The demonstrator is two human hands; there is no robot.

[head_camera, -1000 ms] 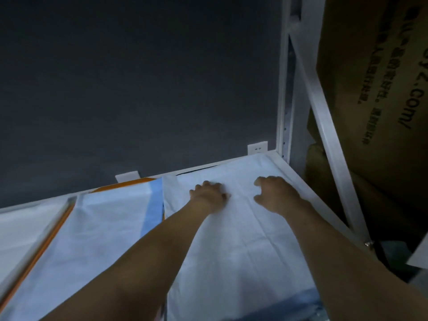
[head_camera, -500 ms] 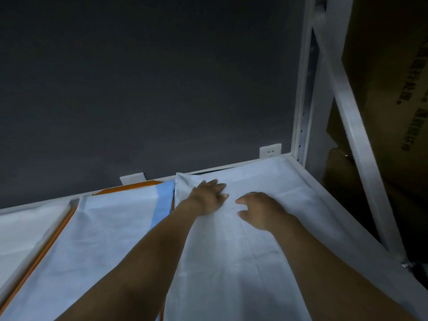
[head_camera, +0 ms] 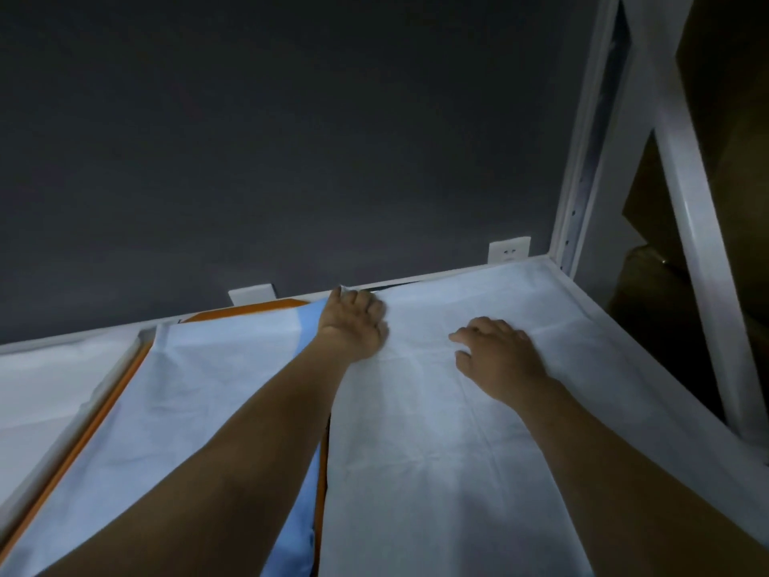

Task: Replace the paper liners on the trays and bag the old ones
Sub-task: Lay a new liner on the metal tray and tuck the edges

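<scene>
Creased white paper liner [head_camera: 437,431]: left hand [head_camera: 353,326] pinches its far corner (narrow grip); right hand [head_camera: 495,356] flat.

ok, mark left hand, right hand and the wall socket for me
left hand [head_camera: 353,326], head view, back of the hand
right hand [head_camera: 495,356], head view, back of the hand
wall socket [head_camera: 508,252], head view, middle of its white faceplate

Three paper liners: right [head_camera: 457,431], middle [head_camera: 199,389], left [head_camera: 45,389]. Two hands: left [head_camera: 353,326], right [head_camera: 495,356]. Two wall sockets [head_camera: 508,252] [head_camera: 251,294]. One orange-rimmed tray [head_camera: 245,311].
</scene>
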